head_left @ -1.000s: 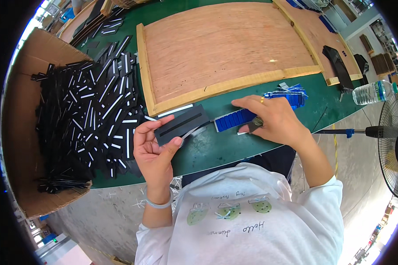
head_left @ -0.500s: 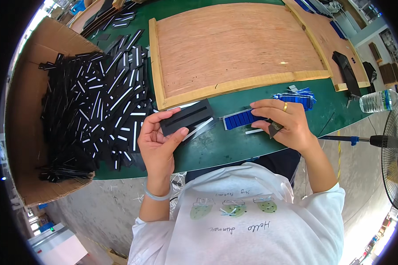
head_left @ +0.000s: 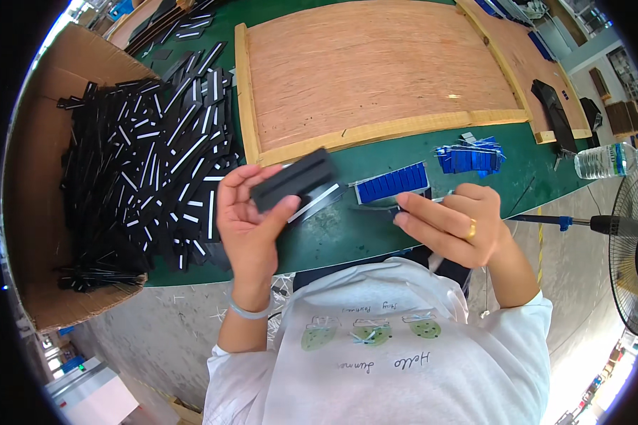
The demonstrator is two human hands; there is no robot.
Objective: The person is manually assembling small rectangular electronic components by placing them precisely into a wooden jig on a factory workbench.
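Note:
My left hand (head_left: 252, 216) grips a flat black rectangular piece (head_left: 296, 182) with long slots, thumb on its near edge and fingers behind it. Below that piece, a white-striped strip (head_left: 315, 202) sticks out toward the right. My right hand (head_left: 452, 225) is closed in a pinch, holding a thin dark strip (head_left: 377, 207) that points left from the fingertips; its kind is unclear. Just beyond those fingertips lies a card of blue pads (head_left: 392, 183) in a row on the green table. Farther right rests a pile of similar blue pads (head_left: 469, 157).
At the left, a cardboard box (head_left: 39, 64) lies open, with many black pieces with white strips (head_left: 156, 156) spilling from it. A wood-framed board (head_left: 361, 71) covers the table's far side. A water bottle (head_left: 606, 161) and a fan (head_left: 631, 248) stand at the right.
My right hand has drawn back from the blue card toward me, uncovering it. The dark piece in my right hand has turned to point left. My left hand has tilted the black piece slightly.

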